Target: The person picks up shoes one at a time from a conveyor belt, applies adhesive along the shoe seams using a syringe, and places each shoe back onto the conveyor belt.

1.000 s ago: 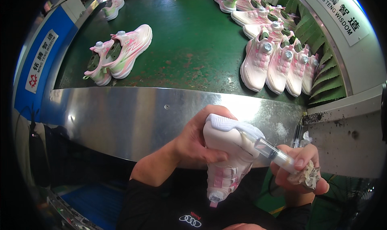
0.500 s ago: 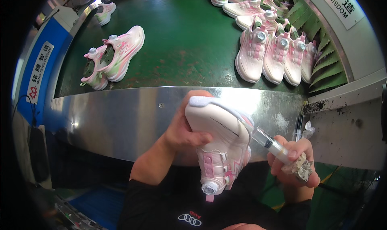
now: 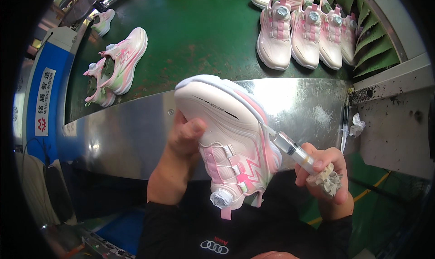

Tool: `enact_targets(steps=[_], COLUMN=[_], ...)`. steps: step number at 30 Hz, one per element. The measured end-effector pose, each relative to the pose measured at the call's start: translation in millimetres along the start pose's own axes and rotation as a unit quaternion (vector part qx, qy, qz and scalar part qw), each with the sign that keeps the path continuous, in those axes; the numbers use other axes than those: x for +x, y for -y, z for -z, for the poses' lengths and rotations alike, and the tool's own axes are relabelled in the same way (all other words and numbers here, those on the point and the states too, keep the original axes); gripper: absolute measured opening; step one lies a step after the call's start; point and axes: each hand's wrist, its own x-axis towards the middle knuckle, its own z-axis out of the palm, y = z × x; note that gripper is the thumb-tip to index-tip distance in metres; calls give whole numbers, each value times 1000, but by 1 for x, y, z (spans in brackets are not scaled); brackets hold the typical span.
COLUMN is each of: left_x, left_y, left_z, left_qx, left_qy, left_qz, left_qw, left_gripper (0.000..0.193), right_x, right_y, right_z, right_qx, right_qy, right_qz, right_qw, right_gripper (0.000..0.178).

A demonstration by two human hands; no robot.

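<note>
My left hand (image 3: pixel 186 134) grips a white and pink sneaker (image 3: pixel 229 118) by its forefoot, thumb on the upper and fingers hidden behind. The shoe's toe points away from me, and its dial fastener, wrapped in whitish film, faces me at the lower end. In my right hand (image 3: pixel 324 168) is a clear syringe (image 3: pixel 294 151), held by the barrel, with a crumpled pale wad (image 3: pixel 327 179) at its near end. The syringe's thin tip meets the seam between the shoe's upper and sole on the right side.
A green conveyor belt (image 3: pixel 199 41) lies beyond a metal ledge (image 3: pixel 136 123). Several similar sneakers (image 3: pixel 274 39) stand at the right, with a pair (image 3: pixel 124 61) at the left. Another syringe (image 3: pixel 345 123) and crumpled white paper (image 3: pixel 357 124) rest by the right-hand panel. Green strip flaps (image 3: pixel 374 50) hang there.
The held shoe has turned, showing more of its side, and sits higher and further left in view. The syringe tip now lies further along the seam. The whole view has shifted slightly.
</note>
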Motion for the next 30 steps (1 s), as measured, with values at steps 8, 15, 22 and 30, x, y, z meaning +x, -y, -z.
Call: enact_targets(steps=[8, 15, 22, 30], left_x=[3, 8, 9, 13], left_y=[0, 2, 1, 5], left_z=[3, 11, 14, 11], left_qx=[-40, -103, -122, -161], left_qy=[-25, -8, -25, -44], left_qz=[20, 37, 30, 42], left_qw=[999, 994, 992, 985], left_gripper=[64, 65, 60, 57], right_x=[-12, -29, -41, -58], right_y=[-11, -16, -15, -16], right_z=[2, 4, 3, 3], right_qx=[16, 11, -6, -61], right_qy=[-32, -73, -63, -50], right_qz=[-17, -64, -83, -46], right_qw=[999, 995, 995, 996], right_gripper=[71, 68, 68, 66])
